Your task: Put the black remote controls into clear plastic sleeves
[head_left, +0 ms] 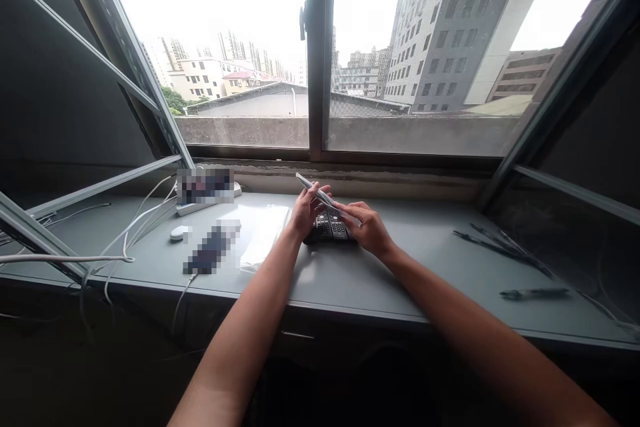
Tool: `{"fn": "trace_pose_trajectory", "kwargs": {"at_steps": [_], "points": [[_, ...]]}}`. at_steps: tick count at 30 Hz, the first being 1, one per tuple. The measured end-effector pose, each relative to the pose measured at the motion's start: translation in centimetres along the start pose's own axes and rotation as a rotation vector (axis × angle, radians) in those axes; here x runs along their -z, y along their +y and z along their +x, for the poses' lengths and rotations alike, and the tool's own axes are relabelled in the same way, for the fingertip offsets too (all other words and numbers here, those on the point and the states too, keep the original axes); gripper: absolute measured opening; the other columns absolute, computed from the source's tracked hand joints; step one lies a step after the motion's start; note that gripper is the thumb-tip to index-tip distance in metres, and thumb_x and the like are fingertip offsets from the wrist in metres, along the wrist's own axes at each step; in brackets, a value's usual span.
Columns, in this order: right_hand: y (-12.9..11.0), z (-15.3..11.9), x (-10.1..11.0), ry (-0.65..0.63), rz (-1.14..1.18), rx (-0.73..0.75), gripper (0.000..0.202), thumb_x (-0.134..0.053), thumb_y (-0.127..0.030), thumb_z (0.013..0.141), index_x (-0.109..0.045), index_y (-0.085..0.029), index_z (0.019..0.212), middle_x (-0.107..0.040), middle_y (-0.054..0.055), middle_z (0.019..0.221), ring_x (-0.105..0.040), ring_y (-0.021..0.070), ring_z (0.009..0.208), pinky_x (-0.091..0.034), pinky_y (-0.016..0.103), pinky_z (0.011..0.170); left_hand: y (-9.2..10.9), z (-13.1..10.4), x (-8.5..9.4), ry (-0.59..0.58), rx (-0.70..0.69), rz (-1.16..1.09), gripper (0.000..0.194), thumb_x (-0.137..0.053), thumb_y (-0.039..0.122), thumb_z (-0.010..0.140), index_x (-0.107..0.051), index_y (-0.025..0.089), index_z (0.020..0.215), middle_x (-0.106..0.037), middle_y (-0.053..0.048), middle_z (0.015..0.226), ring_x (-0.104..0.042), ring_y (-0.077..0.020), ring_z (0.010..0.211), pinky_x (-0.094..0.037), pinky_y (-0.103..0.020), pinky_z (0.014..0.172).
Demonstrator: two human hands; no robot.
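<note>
Above the desk [400,267], both hands hold a thin, flat, light-coloured object [325,198] that slants down to the right. Its kind cannot be made out, as it is seen nearly edge-on. My left hand [304,213] is closed round its left and middle part. At the lower right end, my right hand [367,227] pinches it between thumb and fingers. Beneath the hands lie black devices with rows of keys [333,227], partly hidden by my fingers. A shiny clear plastic bag or sheet [265,237] lies just left of my left forearm.
At the left are a blurred-out dark object [213,250] with a white cable, a small round white item [178,233], a white power strip [207,203] and loose cables [127,240]. Several slim dark pen-like items [500,247] lie right. Metal frames flank the window [316,80].
</note>
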State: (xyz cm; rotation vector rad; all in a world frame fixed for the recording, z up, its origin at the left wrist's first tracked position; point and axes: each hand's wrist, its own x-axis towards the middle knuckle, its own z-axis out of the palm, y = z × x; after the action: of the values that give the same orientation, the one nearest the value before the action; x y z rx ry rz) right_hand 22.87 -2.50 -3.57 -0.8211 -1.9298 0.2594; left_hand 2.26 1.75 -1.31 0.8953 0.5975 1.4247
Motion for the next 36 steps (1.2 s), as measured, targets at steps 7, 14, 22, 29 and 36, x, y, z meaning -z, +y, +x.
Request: {"fn": "trace_pose_trajectory", "kwargs": {"at_steps": [7,14,22,29,36], "points": [[-0.2,0.0,0.2,0.071,-0.039,-0.08,0.039,-0.073,-0.032,0.102,-0.08,-0.026,0.139,-0.079,0.011,0.116,-0.077,0.0284,0.103,-0.063,0.044,0.1,-0.3,0.7,0.4,0.111,-0.114,0.1,0.045,-0.086,0.044,0.088,-0.076,0.023,0.127,-0.078,-0.009,0.126,-0.071,-0.0222,0.111,-0.052,-0.026,0.078],[-0.5,0.3,0.3,0.055,0.033,-0.271,0.056,-0.084,-0.052,0.092,-0.077,-0.025,0.141,-0.08,0.012,0.12,-0.076,0.0325,0.112,-0.059,0.048,0.104,0.1,0.6,0.2,0.091,-0.111,-0.097,0.043,-0.091,0.036,0.086,-0.079,0.022,0.125,-0.072,-0.003,0.101,-0.067,-0.0138,0.084,-0.051,-0.024,0.073],[-2.4,0.9,1.2,-0.059,0.36,-0.434,0.07,-0.048,-0.078,0.107,-0.076,-0.023,0.139,-0.084,0.01,0.116,-0.074,0.0342,0.119,-0.052,0.045,0.106,0.5,0.5,-0.1,0.07,-0.077,-0.222,0.04,-0.092,0.033,0.086,-0.08,0.018,0.121,-0.073,-0.003,0.1,-0.069,-0.0123,0.084,-0.057,-0.024,0.078],[-3.4,1.2,1.6,-0.081,0.505,-0.509,0.078,-0.04,-0.08,0.108,-0.081,-0.018,0.131,-0.086,0.012,0.099,-0.074,0.0336,0.109,-0.05,0.044,0.099,0.9,-0.3,-0.8,0.017,-0.014,-0.194,0.046,-0.092,0.03,0.087,-0.079,0.02,0.13,-0.074,-0.004,0.1,-0.071,-0.0119,0.082,-0.057,-0.023,0.077],[-2.7,1.1,0.8,-0.056,0.659,-0.59,0.053,-0.089,-0.064,0.085,-0.084,-0.024,0.121,-0.086,0.007,0.107,-0.081,0.032,0.104,-0.059,0.046,0.1,0.8,-0.2,-0.5,0.014,-0.022,-0.204,0.05,-0.092,0.03,0.088,-0.078,0.02,0.134,-0.076,-0.005,0.102,-0.072,-0.0132,0.082,-0.059,-0.025,0.078]]}}
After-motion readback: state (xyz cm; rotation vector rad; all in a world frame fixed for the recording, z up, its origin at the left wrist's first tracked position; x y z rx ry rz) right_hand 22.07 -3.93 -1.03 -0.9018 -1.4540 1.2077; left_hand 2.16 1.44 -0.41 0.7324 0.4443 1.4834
